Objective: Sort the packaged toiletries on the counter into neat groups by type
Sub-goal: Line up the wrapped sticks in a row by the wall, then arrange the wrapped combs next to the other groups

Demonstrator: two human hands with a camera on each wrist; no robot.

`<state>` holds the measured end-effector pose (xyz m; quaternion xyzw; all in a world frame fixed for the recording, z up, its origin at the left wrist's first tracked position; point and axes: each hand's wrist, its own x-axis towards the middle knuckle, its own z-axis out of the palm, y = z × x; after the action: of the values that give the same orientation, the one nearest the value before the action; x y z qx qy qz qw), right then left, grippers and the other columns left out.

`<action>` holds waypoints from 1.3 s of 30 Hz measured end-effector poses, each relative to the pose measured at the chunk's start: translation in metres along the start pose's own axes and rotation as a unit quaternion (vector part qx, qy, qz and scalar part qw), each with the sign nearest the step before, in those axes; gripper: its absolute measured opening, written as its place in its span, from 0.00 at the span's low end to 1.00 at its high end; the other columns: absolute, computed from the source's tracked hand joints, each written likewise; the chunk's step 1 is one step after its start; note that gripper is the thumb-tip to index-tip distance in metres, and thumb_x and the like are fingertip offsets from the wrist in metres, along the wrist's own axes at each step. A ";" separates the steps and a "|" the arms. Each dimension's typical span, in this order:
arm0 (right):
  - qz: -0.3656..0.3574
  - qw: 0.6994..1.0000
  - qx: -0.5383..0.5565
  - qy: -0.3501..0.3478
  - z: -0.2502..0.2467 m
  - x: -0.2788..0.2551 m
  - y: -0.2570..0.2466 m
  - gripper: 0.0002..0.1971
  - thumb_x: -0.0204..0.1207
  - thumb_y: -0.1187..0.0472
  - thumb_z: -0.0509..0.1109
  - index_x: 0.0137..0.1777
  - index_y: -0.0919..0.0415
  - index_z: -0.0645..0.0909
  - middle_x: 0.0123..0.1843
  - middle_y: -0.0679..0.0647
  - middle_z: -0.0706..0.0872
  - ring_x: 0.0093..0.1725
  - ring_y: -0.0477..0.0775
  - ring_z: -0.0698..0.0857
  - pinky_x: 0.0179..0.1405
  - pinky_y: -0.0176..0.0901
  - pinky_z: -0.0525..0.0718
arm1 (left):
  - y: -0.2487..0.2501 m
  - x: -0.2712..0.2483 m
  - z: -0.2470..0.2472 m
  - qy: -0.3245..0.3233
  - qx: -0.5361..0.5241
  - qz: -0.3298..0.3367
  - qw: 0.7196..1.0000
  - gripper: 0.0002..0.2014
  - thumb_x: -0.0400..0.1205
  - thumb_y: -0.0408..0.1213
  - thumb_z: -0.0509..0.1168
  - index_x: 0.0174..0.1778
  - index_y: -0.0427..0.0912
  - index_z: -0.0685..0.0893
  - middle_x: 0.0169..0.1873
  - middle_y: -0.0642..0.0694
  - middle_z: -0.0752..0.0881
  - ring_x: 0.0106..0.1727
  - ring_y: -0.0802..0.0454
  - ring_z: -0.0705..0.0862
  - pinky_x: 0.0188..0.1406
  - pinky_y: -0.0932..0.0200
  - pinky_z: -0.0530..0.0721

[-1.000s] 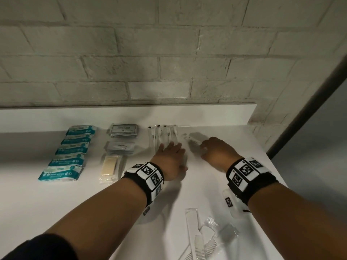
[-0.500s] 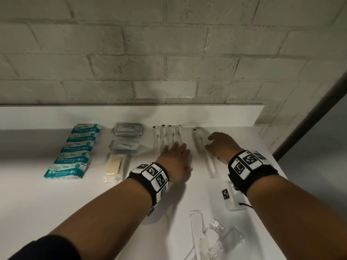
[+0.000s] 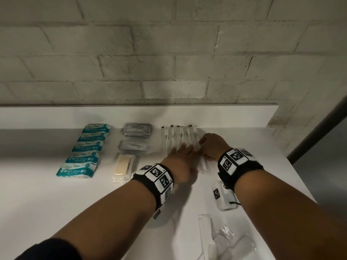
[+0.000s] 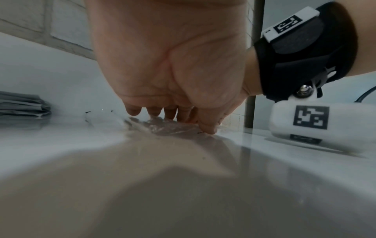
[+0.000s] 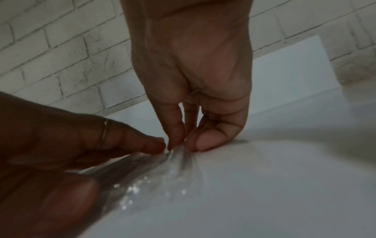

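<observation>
Left hand (image 3: 183,162), fingers straight, lies flat on the row of clear-wrapped toothbrushes (image 3: 177,136) at the back of the white desk (image 3: 47,199). Right hand (image 3: 213,147), just beside it, pinches the clear wrapper of the rightmost toothbrush (image 5: 173,162) between thumb and fingertips. Teal packets (image 3: 86,149), grey sachets (image 3: 137,129) and a soap bar (image 3: 123,165) lie grouped further left.

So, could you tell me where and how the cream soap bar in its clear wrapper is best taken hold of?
I would pinch the cream soap bar in its clear wrapper across its two long sides, coming from above. It lies flat on the white counter, long axis running away from the person, with bare counter at both long sides and grey sachets crowding its far end.
</observation>
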<state>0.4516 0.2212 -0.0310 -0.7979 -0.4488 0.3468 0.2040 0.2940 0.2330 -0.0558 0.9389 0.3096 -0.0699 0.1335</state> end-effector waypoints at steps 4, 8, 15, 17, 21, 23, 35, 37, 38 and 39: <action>0.023 0.996 0.086 -0.028 -0.003 0.008 0.007 0.12 0.72 0.71 0.74 0.55 0.64 0.82 0.39 0.61 0.84 0.36 0.57 0.83 0.43 0.52 0.89 | -0.008 0.000 -0.008 0.021 -0.007 -0.060 0.998 0.41 0.82 0.59 0.57 0.85 0.40 0.50 0.85 0.39 0.45 0.85 0.39 0.45 0.82 0.40 0.49; 0.043 0.989 0.141 -0.025 -0.003 0.016 0.013 0.15 0.70 0.73 0.76 0.53 0.60 0.79 0.31 0.59 0.81 0.27 0.54 0.79 0.28 0.40 0.81 | -0.028 0.005 -0.014 0.008 -0.053 -0.197 0.979 0.42 0.84 0.59 0.53 0.85 0.37 0.44 0.85 0.37 0.41 0.85 0.38 0.43 0.82 0.42 0.47; 0.037 0.991 0.130 -0.019 0.002 0.020 0.014 0.21 0.70 0.72 0.76 0.62 0.60 0.77 0.33 0.59 0.82 0.29 0.54 0.80 0.32 0.43 0.83 | -0.035 0.014 -0.012 -0.024 -0.083 -0.203 0.975 0.42 0.84 0.59 0.54 0.85 0.37 0.43 0.85 0.38 0.41 0.85 0.39 0.45 0.83 0.44 0.49; 0.047 0.989 0.141 -0.022 0.000 0.019 0.015 0.27 0.70 0.70 0.77 0.68 0.61 0.74 0.34 0.59 0.82 0.30 0.53 0.81 0.33 0.45 0.84 | -0.034 0.013 -0.013 -0.017 -0.071 -0.209 0.975 0.42 0.84 0.59 0.53 0.84 0.36 0.43 0.85 0.38 0.41 0.85 0.38 0.43 0.82 0.42 0.48; 0.071 0.979 0.184 -0.042 -0.007 0.004 0.023 0.32 0.75 0.67 0.73 0.77 0.61 0.64 0.35 0.58 0.80 0.31 0.53 0.80 0.31 0.45 0.82 | -0.025 -0.003 -0.020 0.019 -0.044 -0.175 0.983 0.39 0.84 0.57 0.56 0.85 0.42 0.48 0.85 0.39 0.44 0.85 0.38 0.46 0.81 0.42 0.50; 0.076 0.977 0.191 -0.055 -0.013 -0.015 0.029 0.25 0.77 0.65 0.71 0.73 0.59 0.68 0.36 0.56 0.79 0.31 0.51 0.79 0.32 0.44 0.80 | -0.013 -0.021 -0.027 0.056 -0.025 -0.111 0.992 0.31 0.84 0.51 0.59 0.83 0.45 0.61 0.83 0.40 0.57 0.83 0.39 0.60 0.80 0.45 0.61; 0.009 1.000 -0.007 -0.007 -0.013 -0.173 0.092 0.12 0.74 0.61 0.73 0.57 0.58 0.83 0.52 0.51 0.84 0.48 0.49 0.84 0.48 0.38 0.82 | 0.084 -0.113 0.015 -0.092 0.062 0.145 0.983 0.20 0.77 0.49 0.68 0.65 0.53 0.80 0.63 0.50 0.79 0.65 0.47 0.76 0.62 0.50 0.76; -0.034 0.988 -0.148 0.021 -0.004 -0.198 0.091 0.11 0.71 0.57 0.75 0.54 0.54 0.84 0.54 0.47 0.82 0.52 0.49 0.82 0.51 0.40 0.80 | 0.078 -0.121 0.014 -0.077 0.053 0.101 0.991 0.15 0.76 0.51 0.71 0.55 0.50 0.81 0.54 0.51 0.80 0.57 0.48 0.77 0.53 0.52 0.77; -0.053 0.981 -0.187 0.010 0.002 -0.208 0.091 0.12 0.70 0.56 0.76 0.53 0.53 0.84 0.54 0.47 0.80 0.54 0.49 0.81 0.52 0.40 0.79 | 0.074 -0.125 0.014 -0.081 0.051 0.076 0.993 0.15 0.75 0.51 0.71 0.53 0.49 0.80 0.52 0.51 0.80 0.55 0.49 0.77 0.51 0.53 0.77; -0.073 0.973 -0.221 -0.005 0.009 -0.217 0.091 0.13 0.69 0.55 0.76 0.54 0.53 0.83 0.54 0.47 0.78 0.55 0.49 0.80 0.53 0.41 0.79 | 0.070 -0.130 0.012 -0.090 0.050 0.052 0.993 0.16 0.75 0.52 0.71 0.53 0.49 0.79 0.51 0.51 0.81 0.53 0.49 0.78 0.50 0.53 0.78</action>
<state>0.4194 -0.0116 -0.0147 -0.7869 -0.5720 0.2269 0.0452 0.2319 0.1018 -0.0250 0.9489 0.2433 -0.1627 0.1177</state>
